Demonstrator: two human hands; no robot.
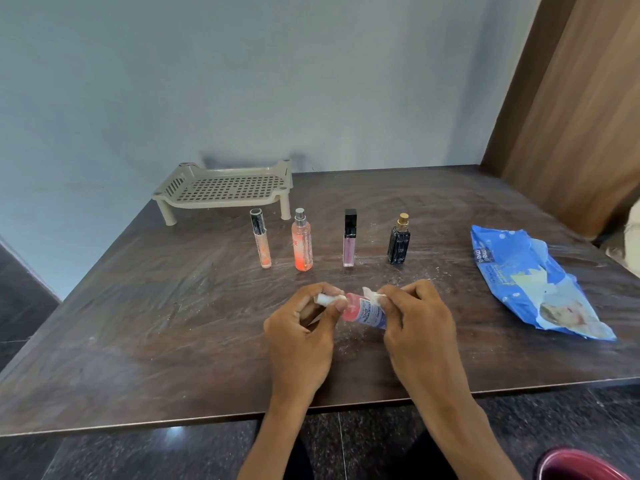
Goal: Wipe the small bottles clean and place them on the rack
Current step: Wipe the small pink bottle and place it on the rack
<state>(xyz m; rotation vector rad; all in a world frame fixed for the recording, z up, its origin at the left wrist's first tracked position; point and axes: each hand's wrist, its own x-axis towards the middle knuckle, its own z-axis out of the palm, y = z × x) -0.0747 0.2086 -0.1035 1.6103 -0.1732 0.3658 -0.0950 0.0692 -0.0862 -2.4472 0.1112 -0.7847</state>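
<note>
Held item: small pink-liquid bottle with white cap and blue-white label (pixel 363 311), lying roughly level just above the table, between both hands, cap end to the left.
Left hand (pixel 301 327): thumb and fingers pinch the white cap end.
Right hand (pixel 415 327): fingers curled round a crumpled white wipe (pixel 371 294), pressing it on the bottle's body.
Step (judged): wiping the first bottle. None stands on the rack yet.
Rack: beige perforated plastic rack on short legs (pixel 225 188), at the far left of the dark brown wood-grain table (pixel 156 306), by the wall.
Queue: four upright in a row between rack and hands:
- slim peach tube with black cap (pixel 261 242)
- orange-pink spray bottle with silver nozzle (pixel 303 244)
- lilac gloss tube with square black cap (pixel 349 239)
- dark square bottle with gold nozzle (pixel 399 242)

Risk 1: the left hold is on the cap alone, so rubbing or twisting could loosen it and leak.
Risk 2: a damp wipe leaves the plastic slick, so the bottle may slip and roll toward the near edge.
Risk 3: the reach to the rack crosses the row, and a brushing wrist could topple the tall, narrow tubes.
Risk 4: narrow bases may sit unevenly on the rack's open grid.
Risk 5: white flecks on the table, possibly wipe shreds, could cling to a cleaned bottle set down there.
Supply: crumpled blue wipes packet (pixel 533 285), well apart to the right.
</note>
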